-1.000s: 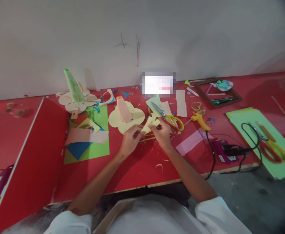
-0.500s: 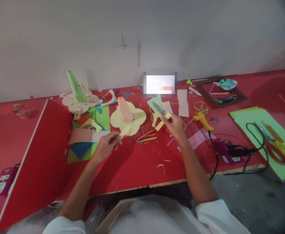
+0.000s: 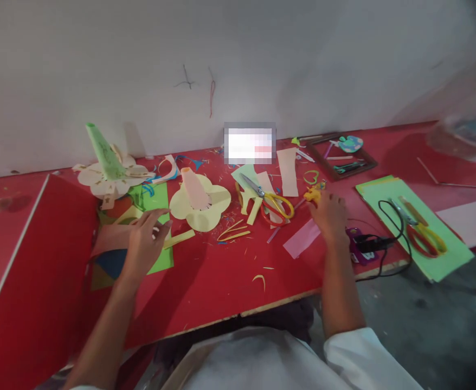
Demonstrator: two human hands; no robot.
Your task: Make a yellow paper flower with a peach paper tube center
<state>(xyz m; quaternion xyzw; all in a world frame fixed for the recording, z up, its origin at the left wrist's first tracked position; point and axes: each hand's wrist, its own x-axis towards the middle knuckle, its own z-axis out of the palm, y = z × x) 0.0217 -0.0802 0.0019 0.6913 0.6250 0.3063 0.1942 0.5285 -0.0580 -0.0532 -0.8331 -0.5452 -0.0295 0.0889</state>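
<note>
My right hand (image 3: 330,216) is over the handle of a yellow hot glue gun (image 3: 313,195), closed around it; the handle itself is mostly hidden. My left hand (image 3: 145,238) is open, fingers curved and apart, beside a pale yellow paper strip (image 3: 180,239) lying on the table. Close by stands a paper flower with yellow petals (image 3: 201,218) and a pink cone (image 3: 194,189) at its centre. Scissors (image 3: 277,207) with red and yellow handles lie on paper scraps between my hands. A pink paper piece (image 3: 302,239) lies beside my right wrist.
A cream flower with a green cone (image 3: 105,154) stands at the back left, near an upright red panel (image 3: 38,281). To the right are a purple power box (image 3: 360,254) with black cables, green sheets (image 3: 433,265) bearing other scissors, and a brown frame (image 3: 343,174).
My right hand has put down the scissors and a yellow piece and moved right to the glue gun. My left hand has let go of its yellow strip and moved left. The view has shifted right.
</note>
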